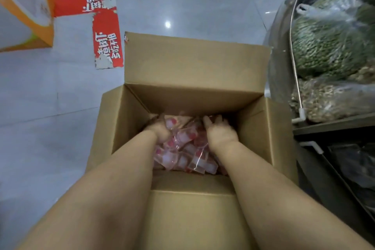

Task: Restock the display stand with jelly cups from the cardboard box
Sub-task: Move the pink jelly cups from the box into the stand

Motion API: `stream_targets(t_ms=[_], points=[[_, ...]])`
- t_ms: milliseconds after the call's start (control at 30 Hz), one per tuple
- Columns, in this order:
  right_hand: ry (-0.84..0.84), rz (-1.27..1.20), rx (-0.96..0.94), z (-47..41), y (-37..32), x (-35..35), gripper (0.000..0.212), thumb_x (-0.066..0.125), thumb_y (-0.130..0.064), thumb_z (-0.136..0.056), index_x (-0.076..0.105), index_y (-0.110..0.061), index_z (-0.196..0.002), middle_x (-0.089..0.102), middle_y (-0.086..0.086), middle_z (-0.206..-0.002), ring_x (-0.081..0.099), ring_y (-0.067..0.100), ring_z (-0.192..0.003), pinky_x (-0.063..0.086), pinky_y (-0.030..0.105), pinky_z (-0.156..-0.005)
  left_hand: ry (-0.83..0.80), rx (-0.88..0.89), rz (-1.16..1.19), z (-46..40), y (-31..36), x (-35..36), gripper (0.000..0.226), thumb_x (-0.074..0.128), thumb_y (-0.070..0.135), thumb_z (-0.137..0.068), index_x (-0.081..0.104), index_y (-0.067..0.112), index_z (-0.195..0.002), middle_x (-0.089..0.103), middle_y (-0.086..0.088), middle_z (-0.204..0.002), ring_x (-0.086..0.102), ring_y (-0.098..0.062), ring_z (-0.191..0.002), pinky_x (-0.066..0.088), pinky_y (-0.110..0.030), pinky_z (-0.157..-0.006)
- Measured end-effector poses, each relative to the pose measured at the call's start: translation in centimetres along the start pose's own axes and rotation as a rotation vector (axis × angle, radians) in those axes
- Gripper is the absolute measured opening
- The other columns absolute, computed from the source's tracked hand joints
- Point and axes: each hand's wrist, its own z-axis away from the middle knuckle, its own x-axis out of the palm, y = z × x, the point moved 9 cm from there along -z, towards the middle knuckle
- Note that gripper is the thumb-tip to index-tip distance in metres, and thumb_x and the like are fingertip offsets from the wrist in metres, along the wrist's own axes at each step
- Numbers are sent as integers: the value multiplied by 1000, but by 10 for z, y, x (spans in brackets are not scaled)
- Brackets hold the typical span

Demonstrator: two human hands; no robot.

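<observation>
An open cardboard box (194,71) stands on the floor below me, its flaps spread outward. At its bottom lies a heap of several clear jelly cups (184,148) with red and pink labels. Both my arms reach down into the box. My left hand (160,130) is down among the cups on the left side, fingers curled around some of them. My right hand (220,131) sits on the right side of the heap, fingers bent into the cups; the fingertips of both hands are hidden among the cups.
A display stand (332,50) with curved clear bins of green and brown dry goods rises at the right, dark shelving below it. An orange and white stand (24,16) sits at the upper left. Red stickers (107,46) mark the pale tiled floor.
</observation>
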Motion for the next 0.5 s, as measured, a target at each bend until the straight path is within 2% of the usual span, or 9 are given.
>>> stream_targets(t_ms=[67,200,333,400,500], points=[[50,8,-34,-3,5,-5,53,36,-14,-97,20,-26,-146,34,19,-136,45,33,-120,43,41,-90,15,12,-33,-4,-3,3,47,58,37,-86,55,11,-124,57,-14,-127,56,-29,-112,47,-33,-94],[123,80,-68,-7,8,-15,48,26,-12,-99,24,-24,-145,45,18,-130,54,33,-112,45,37,-81,116,-51,-117,-3,-5,-8,53,63,39,-82,54,7,-123,55,-15,-125,56,-29,-109,48,-31,-88],[61,5,-79,-7,2,-11,51,31,-9,-97,20,-20,-146,43,18,-131,52,34,-114,46,39,-84,238,-11,-117,4,1,-24,42,62,32,-83,53,6,-115,53,-18,-121,53,-34,-109,45,-36,-87],[27,-43,-79,-5,2,-10,55,37,-7,-94,20,-19,-145,41,18,-132,53,34,-114,47,39,-85,162,-2,-126,3,-1,-17,44,62,29,-84,48,7,-120,53,-17,-124,52,-33,-112,46,-36,-89],[21,-93,-52,2,6,-10,55,42,-8,-92,23,-18,-143,39,17,-133,51,34,-116,46,39,-85,74,-70,-132,-2,-7,4,66,61,36,-85,32,8,-138,31,-17,-143,36,-33,-130,39,-39,-103]])
